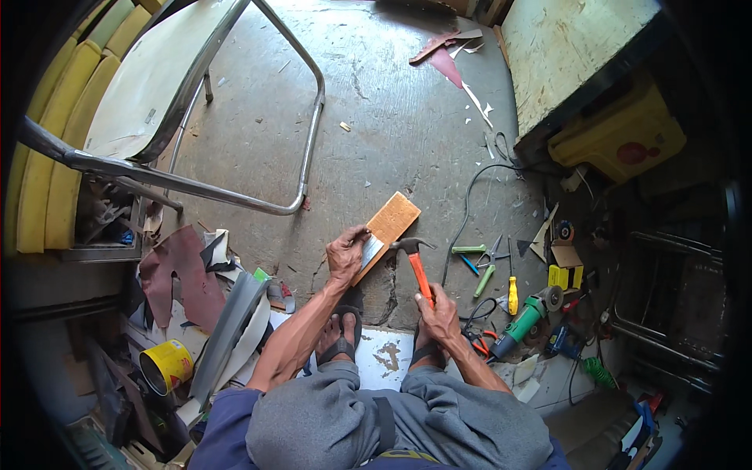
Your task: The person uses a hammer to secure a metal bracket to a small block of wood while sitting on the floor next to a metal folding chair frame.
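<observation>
Head view — left hand (347,254) pinches a pale piece (372,250) against the wooden block (397,214) ahead of the feet (340,333), right hand (439,316) clasps the hammer (419,270), its head just beside the block — work looks unfinished, how much is done unclear.

A rectangular brown wooden board (394,215) is sitting left of an orange-handled steel hammer (418,272); a green cylindrical grinder (523,323) is lying at near right.
</observation>
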A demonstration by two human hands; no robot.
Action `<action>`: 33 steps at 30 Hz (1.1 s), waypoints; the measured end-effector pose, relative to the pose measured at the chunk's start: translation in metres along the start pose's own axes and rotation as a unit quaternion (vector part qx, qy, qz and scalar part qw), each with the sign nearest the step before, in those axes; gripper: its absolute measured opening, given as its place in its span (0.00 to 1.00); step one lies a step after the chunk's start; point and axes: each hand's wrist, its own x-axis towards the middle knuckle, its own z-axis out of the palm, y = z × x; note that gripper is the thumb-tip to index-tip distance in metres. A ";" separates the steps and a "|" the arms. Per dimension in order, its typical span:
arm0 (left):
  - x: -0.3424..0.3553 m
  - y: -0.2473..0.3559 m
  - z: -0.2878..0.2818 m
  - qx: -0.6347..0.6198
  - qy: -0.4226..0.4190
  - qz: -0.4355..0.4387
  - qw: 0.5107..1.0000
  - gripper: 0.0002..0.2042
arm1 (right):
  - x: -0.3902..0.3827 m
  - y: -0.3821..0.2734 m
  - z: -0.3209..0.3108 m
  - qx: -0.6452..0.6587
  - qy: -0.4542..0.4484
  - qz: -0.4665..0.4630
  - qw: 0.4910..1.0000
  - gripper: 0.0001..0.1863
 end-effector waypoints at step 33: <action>0.007 -0.003 -0.005 -0.198 -0.022 -0.106 0.974 0.06 | 0.013 -0.012 0.026 -0.149 -0.021 -0.058 0.987 0.13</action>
